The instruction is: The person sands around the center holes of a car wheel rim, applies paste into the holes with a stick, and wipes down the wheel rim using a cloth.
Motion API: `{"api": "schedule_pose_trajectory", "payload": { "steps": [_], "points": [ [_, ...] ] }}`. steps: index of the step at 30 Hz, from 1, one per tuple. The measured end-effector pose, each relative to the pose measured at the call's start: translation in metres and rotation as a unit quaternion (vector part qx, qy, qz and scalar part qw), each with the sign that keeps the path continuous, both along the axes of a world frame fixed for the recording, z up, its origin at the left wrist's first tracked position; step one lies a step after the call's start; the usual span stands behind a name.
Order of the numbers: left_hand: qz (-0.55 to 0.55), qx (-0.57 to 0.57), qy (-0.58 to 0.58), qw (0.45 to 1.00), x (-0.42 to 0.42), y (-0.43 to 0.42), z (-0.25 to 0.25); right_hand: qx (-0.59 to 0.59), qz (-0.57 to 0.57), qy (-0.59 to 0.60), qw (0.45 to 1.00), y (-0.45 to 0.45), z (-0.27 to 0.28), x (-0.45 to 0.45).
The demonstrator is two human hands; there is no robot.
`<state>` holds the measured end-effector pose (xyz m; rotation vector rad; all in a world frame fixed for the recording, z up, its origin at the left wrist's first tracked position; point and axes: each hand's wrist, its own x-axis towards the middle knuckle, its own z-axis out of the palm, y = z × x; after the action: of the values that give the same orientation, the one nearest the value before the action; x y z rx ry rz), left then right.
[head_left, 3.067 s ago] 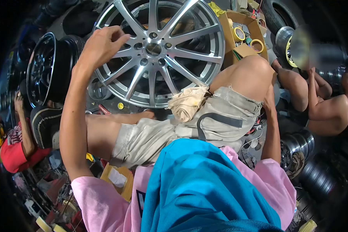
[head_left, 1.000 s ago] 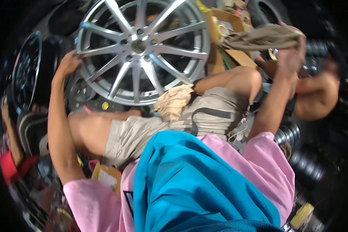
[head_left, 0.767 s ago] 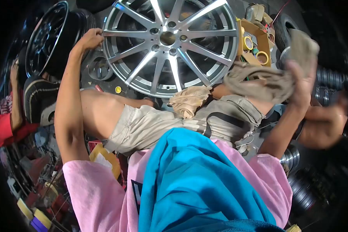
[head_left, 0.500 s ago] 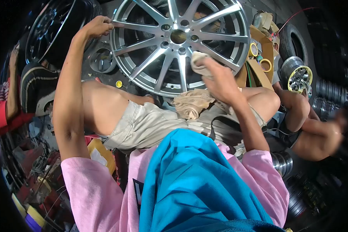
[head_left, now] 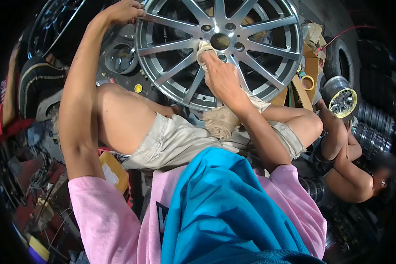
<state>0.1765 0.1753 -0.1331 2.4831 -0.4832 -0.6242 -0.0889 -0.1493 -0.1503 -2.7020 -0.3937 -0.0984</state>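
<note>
A silver multi-spoke alloy wheel (head_left: 198, 27) lies before my crossed legs, its upper edge cut off by the frame. At its upper left, my left hand (head_left: 124, 12) grips the outer rim with curled fingers. My right hand (head_left: 224, 79) presses a beige cloth (head_left: 203, 53) with its fingers against the hub, beside a bolt hole left of the centre opening. A second crumpled beige cloth (head_left: 222, 122) rests on my lap, just below the wheel's near edge.
Tape rolls (head_left: 307, 82) sit in a cardboard box (head_left: 312, 66) right of the wheel. Farther right are a small wheel with a yellow lip (head_left: 342, 102), a tire (head_left: 339, 57) and a seated person (head_left: 347, 176). A grey round container (head_left: 121, 59) and a yellow cap (head_left: 138, 88) lie left.
My right hand has slid the cloth leftward and up, from a lower-right spoke to the hub. The view has shifted slightly; my left hand stays on the rim.
</note>
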Motion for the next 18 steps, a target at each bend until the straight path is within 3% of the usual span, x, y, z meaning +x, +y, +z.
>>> {"api": "schedule_pose_trajectory", "payload": {
  "steps": [3,9,16,18],
  "points": [
    [0.007,0.083,0.019,0.996,-0.020,-0.028,0.051,0.004,-0.007,0.023,1.000,0.004,-0.005,0.003],
    [0.015,0.126,0.035,0.991,-0.023,-0.041,0.061,0.036,-0.033,0.021,0.999,0.011,-0.004,0.003],
    [0.001,0.153,0.030,0.988,-0.008,-0.034,0.041,0.061,-0.040,0.002,0.997,0.012,-0.006,0.008],
    [-0.021,0.072,0.052,0.996,0.000,-0.022,0.022,0.060,-0.046,-0.002,0.997,0.013,-0.006,0.009]
  ]
}}
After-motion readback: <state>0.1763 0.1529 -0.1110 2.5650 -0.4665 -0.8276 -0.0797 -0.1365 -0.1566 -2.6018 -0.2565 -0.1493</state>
